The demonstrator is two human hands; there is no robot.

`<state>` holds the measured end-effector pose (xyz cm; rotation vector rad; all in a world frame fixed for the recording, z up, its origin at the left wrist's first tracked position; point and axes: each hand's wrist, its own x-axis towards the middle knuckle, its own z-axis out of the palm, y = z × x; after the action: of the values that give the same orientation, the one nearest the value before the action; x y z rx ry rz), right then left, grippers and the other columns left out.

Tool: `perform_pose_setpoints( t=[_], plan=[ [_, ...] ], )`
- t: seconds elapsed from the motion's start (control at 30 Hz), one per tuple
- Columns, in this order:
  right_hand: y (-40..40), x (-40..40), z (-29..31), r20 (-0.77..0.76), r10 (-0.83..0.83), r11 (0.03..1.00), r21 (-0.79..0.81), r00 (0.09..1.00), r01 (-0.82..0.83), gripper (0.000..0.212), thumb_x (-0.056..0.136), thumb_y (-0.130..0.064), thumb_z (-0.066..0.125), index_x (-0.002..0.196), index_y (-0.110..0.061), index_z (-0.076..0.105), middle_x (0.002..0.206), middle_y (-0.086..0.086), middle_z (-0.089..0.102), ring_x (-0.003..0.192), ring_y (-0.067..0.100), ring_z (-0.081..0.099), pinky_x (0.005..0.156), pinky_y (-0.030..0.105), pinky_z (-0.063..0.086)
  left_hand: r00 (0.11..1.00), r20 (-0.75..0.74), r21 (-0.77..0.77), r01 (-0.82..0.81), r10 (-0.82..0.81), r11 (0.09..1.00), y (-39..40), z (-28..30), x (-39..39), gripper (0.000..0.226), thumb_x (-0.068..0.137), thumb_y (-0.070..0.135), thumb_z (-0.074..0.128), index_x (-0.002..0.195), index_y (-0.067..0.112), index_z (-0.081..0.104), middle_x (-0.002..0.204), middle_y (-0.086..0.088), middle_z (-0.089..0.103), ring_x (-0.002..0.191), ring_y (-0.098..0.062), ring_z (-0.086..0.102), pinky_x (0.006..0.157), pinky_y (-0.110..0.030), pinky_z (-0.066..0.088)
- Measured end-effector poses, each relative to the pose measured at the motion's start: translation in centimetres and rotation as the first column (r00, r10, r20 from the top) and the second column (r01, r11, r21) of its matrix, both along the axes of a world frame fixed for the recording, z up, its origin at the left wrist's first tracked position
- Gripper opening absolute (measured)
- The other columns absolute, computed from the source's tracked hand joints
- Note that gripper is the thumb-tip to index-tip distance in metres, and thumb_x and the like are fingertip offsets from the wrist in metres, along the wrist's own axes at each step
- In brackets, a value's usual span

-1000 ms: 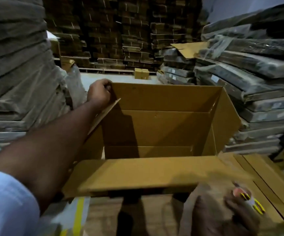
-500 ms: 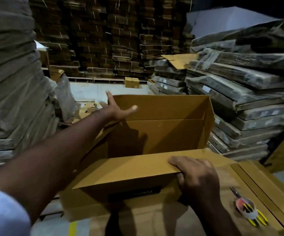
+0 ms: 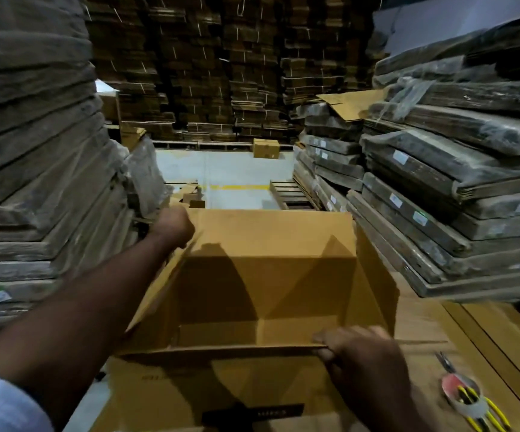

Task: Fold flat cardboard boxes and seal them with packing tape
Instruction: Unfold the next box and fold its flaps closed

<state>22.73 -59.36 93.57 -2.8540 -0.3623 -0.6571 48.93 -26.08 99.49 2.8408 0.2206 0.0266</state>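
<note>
— Where's the box?

— Brown corrugated cardboard box point(image 3: 268, 275), opened up, standing in front of the person on flat cardboard sheets point(image 3: 439, 322), between wrapped stacks of flattened cartons point(image 3: 458, 188).

— Hands?

— Left hand point(image 3: 173, 224) curled at the far left corner, gripping the side flap point(image 3: 162, 285). Right hand point(image 3: 361, 353) pinches the near flap's edge point(image 3: 221, 350), thumb under, fingers over.

— Tape?

— Clear packing tape roll point(image 3: 463, 397) with yellow-handled pliers point(image 3: 483, 413) lies just right of the box, untouched.
</note>
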Motion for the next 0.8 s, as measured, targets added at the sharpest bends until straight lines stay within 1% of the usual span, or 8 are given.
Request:
perform_pose_setpoints(
  t=[0.1, 0.2, 0.33, 0.4, 0.5, 0.57, 0.7, 0.8],
  plan=[
    [0.2, -0.8, -2.1, -0.047, 0.015, 1.0, 0.026, 0.999, -0.014, 0.045, 0.067, -0.026, 0.088, 0.107, -0.043, 0.079, 0.105, -0.026, 0.075, 0.095, 0.001, 0.07, 0.086, 0.031, 0.052, 0.96, -0.28, -0.169, -0.053, 0.003, 0.984, -1.7, -2.8, -0.3, 0.034, 0.1, 0.033, 0.07, 0.094, 0.0, 0.068, 0.088, -0.015, 0.076, 0.07, -0.027, 0.075, 0.067, -0.04, 0.064],
    [-1.1, -0.6, -3.0, -0.001, 0.076, 0.984, 0.165, 0.997, -0.075, 0.042, 0.066, -0.023, 0.084, 0.105, -0.038, 0.081, 0.107, -0.024, 0.077, 0.098, 0.0, 0.072, 0.086, 0.024, 0.045, 0.884, -0.463, -0.001, 0.063, -0.056, 0.998, -3.5, -5.9, -1.3, 0.058, 0.088, 0.069, 0.067, 0.098, 0.012, 0.062, 0.092, -0.006, 0.064, 0.083, -0.025, 0.064, 0.076, -0.038, 0.055],
    [-3.3, -1.3, -2.1, -0.048, 0.096, 0.968, 0.239, 0.994, -0.082, 0.029, 0.059, -0.04, 0.083, 0.087, -0.044, 0.077, 0.086, -0.027, 0.073, 0.083, -0.004, 0.059, 0.067, 0.019, 0.05, 0.851, -0.525, 0.118, 0.084, -0.01, 0.99, -5.1, -7.5, -3.1, 0.038, 0.101, 0.04, 0.059, 0.074, 0.013, 0.056, 0.064, -0.003, 0.056, 0.052, -0.015, 0.054, 0.059, -0.028, 0.044],
    [-4.5, -1.6, -1.0, -0.192, 0.167, 0.961, 0.251, 0.967, -0.116, 0.038, 0.049, -0.071, 0.085, 0.082, -0.056, 0.074, 0.09, -0.029, 0.072, 0.082, -0.007, 0.058, 0.07, 0.015, 0.051, 0.89, -0.456, 0.118, 0.028, 0.029, 0.993, -6.2, -7.6, -3.6, 0.027, 0.103, 0.024, 0.052, 0.082, 0.008, 0.058, 0.079, -0.007, 0.061, 0.068, -0.019, 0.062, 0.062, -0.029, 0.047],
    [-7.0, -1.3, 1.9, -0.469, 0.223, 0.949, 0.305, 0.855, -0.08, 0.081, 0.029, -0.118, 0.034, 0.106, -0.093, 0.042, 0.133, -0.029, 0.06, 0.118, -0.001, 0.058, 0.107, 0.027, 0.047, 0.945, -0.323, 0.151, -0.013, 0.061, 0.989, -7.3, -7.3, -4.3, 0.023, 0.105, 0.021, 0.049, 0.117, 0.006, 0.061, 0.119, -0.013, 0.065, 0.109, -0.029, 0.065, 0.081, -0.034, 0.049],
    [-8.6, -0.4, 3.8, -0.434, 0.185, 0.949, 0.313, 0.882, -0.045, 0.087, 0.053, -0.11, 0.039, 0.128, -0.068, 0.056, 0.126, -0.028, 0.062, 0.113, -0.002, 0.061, 0.098, 0.027, 0.053, 0.957, -0.273, 0.151, -0.058, 0.098, 0.987, -7.4, -7.8, -4.6, 0.026, 0.105, 0.02, 0.049, 0.122, 0.004, 0.059, 0.125, -0.016, 0.063, 0.113, -0.031, 0.063, 0.083, -0.036, 0.048],
    [-12.3, 4.6, 4.1, 0.216, -0.133, 0.931, 0.363, 0.967, 0.047, 0.022, 0.095, -0.04, 0.068, 0.109, -0.023, 0.069, 0.098, -0.004, 0.067, 0.086, 0.016, 0.065, 0.07, 0.032, 0.053, 0.957, -0.222, 0.075, -0.177, 0.19, 0.981, -6.3, -10.5, -4.2, 0.029, 0.096, 0.025, 0.05, 0.117, 0.006, 0.052, 0.127, -0.02, 0.059, 0.117, -0.041, 0.06, 0.099, -0.052, 0.051],
    [-13.7, 8.1, 2.3, -0.101, -0.256, 0.895, 0.351, 0.961, 0.276, 0.055, 0.097, -0.036, 0.07, 0.146, -0.026, 0.048, 0.143, 0.006, 0.055, 0.125, 0.029, 0.056, 0.095, 0.043, 0.052, 0.964, -0.204, 0.075, -0.159, 0.172, 0.984, -6.3, -10.7, -4.6, 0.023, 0.095, 0.025, 0.05, 0.111, 0.009, 0.049, 0.121, -0.016, 0.056, 0.113, -0.04, 0.06, 0.096, -0.052, 0.052]
  ],
)
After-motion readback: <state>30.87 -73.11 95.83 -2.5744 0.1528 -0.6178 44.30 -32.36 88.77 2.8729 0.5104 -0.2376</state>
